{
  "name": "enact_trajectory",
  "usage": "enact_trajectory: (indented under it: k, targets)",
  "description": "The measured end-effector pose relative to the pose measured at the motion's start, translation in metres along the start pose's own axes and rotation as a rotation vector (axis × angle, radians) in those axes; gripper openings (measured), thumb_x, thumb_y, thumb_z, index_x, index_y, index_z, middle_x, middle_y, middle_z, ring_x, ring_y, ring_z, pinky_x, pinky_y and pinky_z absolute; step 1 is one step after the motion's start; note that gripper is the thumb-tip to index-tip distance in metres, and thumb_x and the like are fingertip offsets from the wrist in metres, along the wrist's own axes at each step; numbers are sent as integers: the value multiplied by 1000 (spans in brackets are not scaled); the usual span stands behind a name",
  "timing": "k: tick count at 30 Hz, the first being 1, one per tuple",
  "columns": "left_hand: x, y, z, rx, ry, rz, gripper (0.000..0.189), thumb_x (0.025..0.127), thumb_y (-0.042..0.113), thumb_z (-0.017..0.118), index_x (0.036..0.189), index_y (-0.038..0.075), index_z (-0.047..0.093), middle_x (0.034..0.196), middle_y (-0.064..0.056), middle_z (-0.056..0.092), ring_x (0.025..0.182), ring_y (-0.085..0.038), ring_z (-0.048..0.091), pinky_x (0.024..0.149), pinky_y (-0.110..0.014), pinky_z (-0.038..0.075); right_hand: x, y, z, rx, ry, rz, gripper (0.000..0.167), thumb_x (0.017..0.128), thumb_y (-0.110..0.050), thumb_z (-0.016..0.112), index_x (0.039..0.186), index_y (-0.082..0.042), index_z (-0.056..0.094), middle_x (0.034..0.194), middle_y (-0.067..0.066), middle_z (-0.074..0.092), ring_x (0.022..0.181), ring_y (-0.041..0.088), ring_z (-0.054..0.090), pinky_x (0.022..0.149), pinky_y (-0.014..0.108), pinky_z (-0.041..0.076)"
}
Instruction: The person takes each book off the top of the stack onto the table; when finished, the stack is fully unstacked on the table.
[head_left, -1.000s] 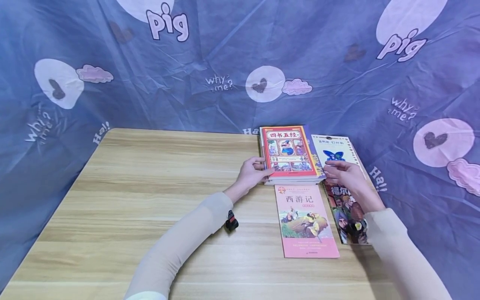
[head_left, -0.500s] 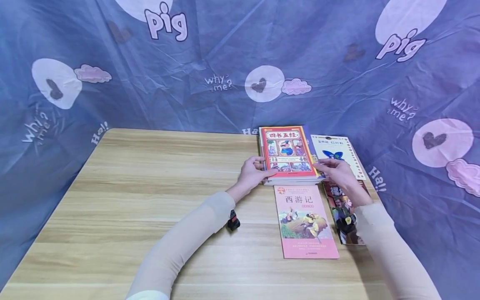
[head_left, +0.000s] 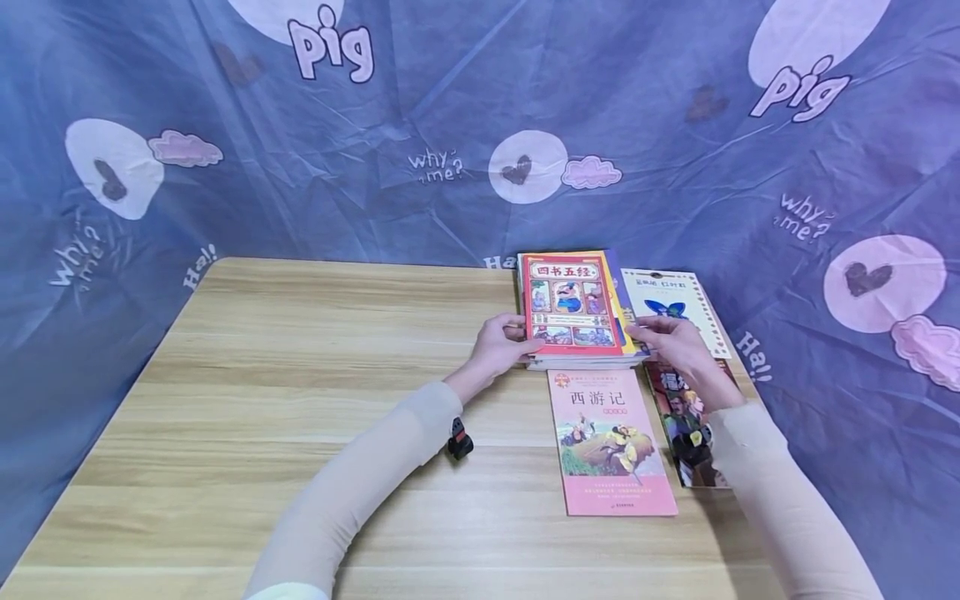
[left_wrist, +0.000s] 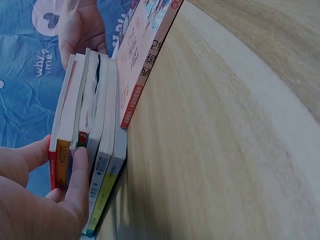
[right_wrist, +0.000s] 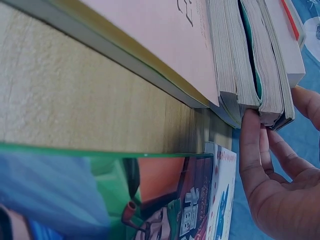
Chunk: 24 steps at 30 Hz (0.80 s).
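Seemingly squared book stack, right of centre, with half-spread left hand and right hand, gripping nothing; likely needed even pressure next.

Paper, wood grain and creased cloth before us

We see smooth printed paper on the pink book, matt, slightly rough page edges on the book stack, faintly lustrous wood-grain on the table, wrinkled matt fabric in the backdrop, dull cloth sleeves and a plastic-looking wrist device.
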<state>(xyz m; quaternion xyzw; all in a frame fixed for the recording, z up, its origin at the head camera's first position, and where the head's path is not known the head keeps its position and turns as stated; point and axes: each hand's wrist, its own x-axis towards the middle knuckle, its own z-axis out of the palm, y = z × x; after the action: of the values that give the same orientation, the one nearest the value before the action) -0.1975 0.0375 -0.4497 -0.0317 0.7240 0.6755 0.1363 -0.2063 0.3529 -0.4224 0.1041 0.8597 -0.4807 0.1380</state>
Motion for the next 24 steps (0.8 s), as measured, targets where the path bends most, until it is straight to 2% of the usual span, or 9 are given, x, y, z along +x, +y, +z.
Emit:
enact_trajectory:
  k: [3,6,9,14,18,24]
  targets:
    - [1,-1,-6,-19,-14,-9,54,87,4,85,136,-1,64,125,-18,68,100,-25,71,81,-25,69,0,0,0,-1,-1,0,79,100,-48,70,155,2,46,83,-25,67,78,-3,65,69,21,58]
    - [2,-1,-13,-92,-43,-41,50,88,-2,82,135,-3,64,125,-21,68,93,-23,73,82,-27,70,1,0,-1,5,-9,-1,78,101,-47,69,156,3,45,85,-24,67,80,-4,66,72,20,61]
    - [1,-2,-20,-147,-71,-73,51,89,-5,79,137,-4,62,125,-22,69,88,-19,73,84,-29,70,3,1,-1,13,-17,1,78,102,-46,69,156,3,44,85,-25,67,82,-5,66,74,20,62]
    - [-2,-4,-33,-246,-110,-102,51,94,-7,72,143,-1,58,129,-24,68,89,-21,77,87,-32,70,6,4,-2,40,-31,2,76,103,-43,68,157,3,42,84,-26,67,81,-5,67,75,22,65]
    - [-5,-4,-45,-293,-110,-111,50,96,-8,68,144,3,57,130,-25,66,87,-21,78,87,-33,70,9,5,-1,66,-45,1,75,104,-40,67,158,4,41,83,-27,68,80,-5,67,74,21,65]
    - [-13,-1,-66,-310,-81,-75,51,98,-9,65,145,5,55,128,-24,67,84,-18,77,87,-35,70,10,6,0,83,-43,2,75,104,-39,67,158,4,40,81,-26,69,78,-5,68,72,20,64]
